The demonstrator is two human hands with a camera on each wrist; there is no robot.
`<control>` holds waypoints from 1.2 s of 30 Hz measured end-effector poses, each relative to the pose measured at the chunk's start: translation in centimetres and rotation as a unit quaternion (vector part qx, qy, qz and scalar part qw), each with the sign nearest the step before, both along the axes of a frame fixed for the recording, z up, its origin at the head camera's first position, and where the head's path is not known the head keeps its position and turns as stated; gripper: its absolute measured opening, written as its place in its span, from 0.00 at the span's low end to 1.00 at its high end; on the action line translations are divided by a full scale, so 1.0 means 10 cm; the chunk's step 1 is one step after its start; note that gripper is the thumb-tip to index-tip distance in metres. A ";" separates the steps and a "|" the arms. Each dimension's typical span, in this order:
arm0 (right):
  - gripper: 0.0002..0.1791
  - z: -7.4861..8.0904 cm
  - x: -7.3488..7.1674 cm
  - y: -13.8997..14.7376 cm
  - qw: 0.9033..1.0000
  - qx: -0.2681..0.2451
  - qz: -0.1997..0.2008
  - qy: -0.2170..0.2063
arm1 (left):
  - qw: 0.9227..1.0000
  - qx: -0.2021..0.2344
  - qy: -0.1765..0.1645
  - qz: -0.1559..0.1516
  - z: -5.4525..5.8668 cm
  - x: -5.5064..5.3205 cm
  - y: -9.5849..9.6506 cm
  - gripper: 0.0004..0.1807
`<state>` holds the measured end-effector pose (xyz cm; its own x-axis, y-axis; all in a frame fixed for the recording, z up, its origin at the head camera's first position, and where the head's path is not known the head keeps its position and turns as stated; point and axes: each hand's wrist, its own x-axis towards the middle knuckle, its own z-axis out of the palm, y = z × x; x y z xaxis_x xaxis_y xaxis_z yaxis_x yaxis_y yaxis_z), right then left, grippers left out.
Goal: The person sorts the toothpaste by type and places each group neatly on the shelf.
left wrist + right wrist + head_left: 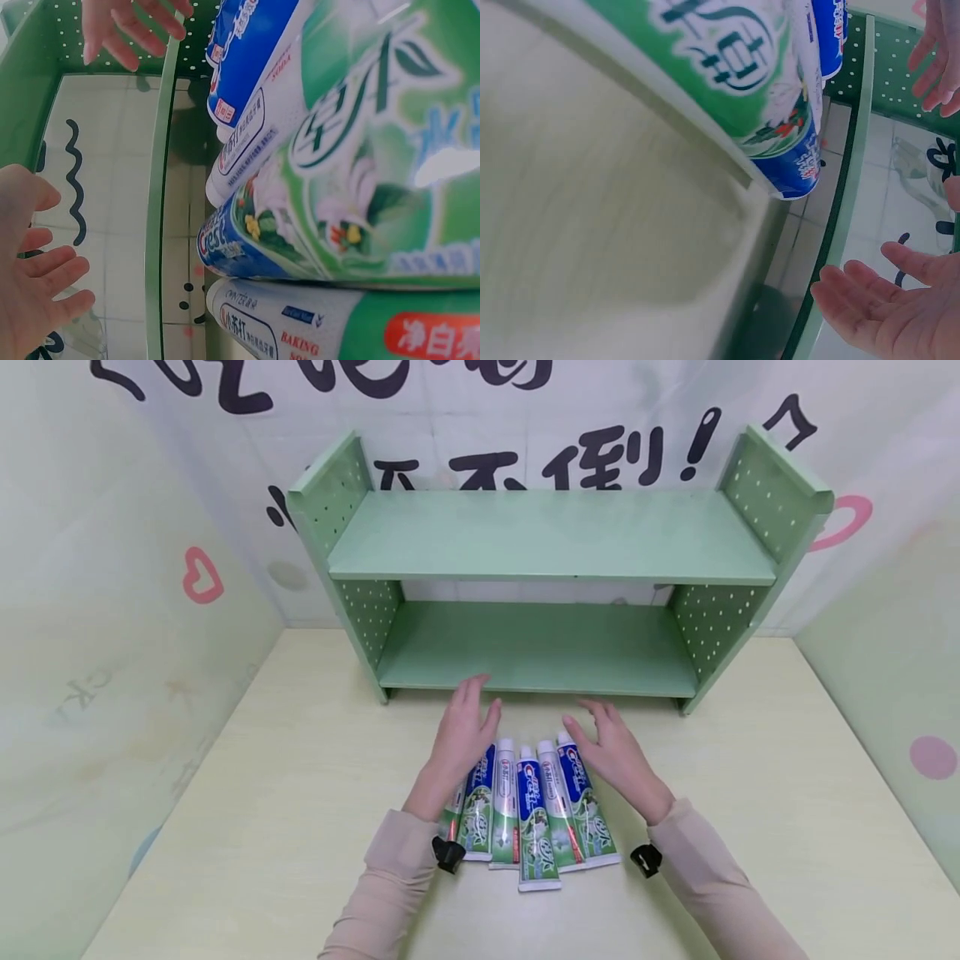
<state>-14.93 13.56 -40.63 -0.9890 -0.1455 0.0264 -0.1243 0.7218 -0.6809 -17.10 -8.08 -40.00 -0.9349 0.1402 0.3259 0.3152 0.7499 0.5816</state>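
Observation:
Several toothpaste tubes (535, 827) lie fanned side by side on the table, caps toward the shelf. Some are blue and green, others white and green. My left hand (459, 735) is over the left end of the row, hiding part of the tubes there; its fingers are extended and hold nothing. Beside the cap end of the rightmost tube (588, 802) is my right hand (618, 760), fingers loosely bent around nothing. Both palms face inward. In the left wrist view a white toothpaste tube (247, 322) lies close to the camera, left of which the left hand (37, 262) appears with spread fingers.
A green two-level shelf (551, 539) with perforated side panels stands behind the tubes, its lower board (540, 643) just beyond my fingertips. The pale table (300, 827) extends to both sides. Printed wall coverings (97, 693) border it left, right and back.

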 end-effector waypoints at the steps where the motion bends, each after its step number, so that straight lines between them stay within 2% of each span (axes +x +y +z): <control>1: 0.37 -0.01 0.01 0.01 1.000 -0.003 -0.002 -0.001 | 1.000 0.004 -0.003 0.001 0.00 0.00 -0.01 0.25; 7: 0.37 -0.09 0.04 0.04 1.000 -0.021 -0.009 -0.021 | 1.000 0.018 -0.019 0.014 0.01 0.00 -0.09 0.25; 15: 0.37 -0.17 0.07 0.05 0.998 -0.022 -0.018 -0.053 | 0.999 0.025 -0.016 0.028 -0.01 -0.01 -0.16 0.25; 25: 0.34 -0.26 0.09 0.06 0.998 -0.021 -0.011 -0.054 | 0.998 0.037 -0.013 0.046 0.01 -0.02 -0.29 0.25; 31: 0.32 -0.31 0.11 0.05 0.997 -0.017 -0.022 -0.075 | 0.998 0.041 -0.013 0.051 0.00 -0.03 -0.34 0.26; 36: 0.31 -0.35 0.13 0.04 0.996 -0.019 -0.027 -0.085 | 0.996 0.051 -0.019 0.068 0.00 -0.04 -0.40 0.27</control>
<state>-13.58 13.96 -44.15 -0.9862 -0.0933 -0.1371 0.0334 0.6983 -0.7150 -17.53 -12.04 -39.99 -0.9551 -0.0197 0.2956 0.1914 0.7207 0.6663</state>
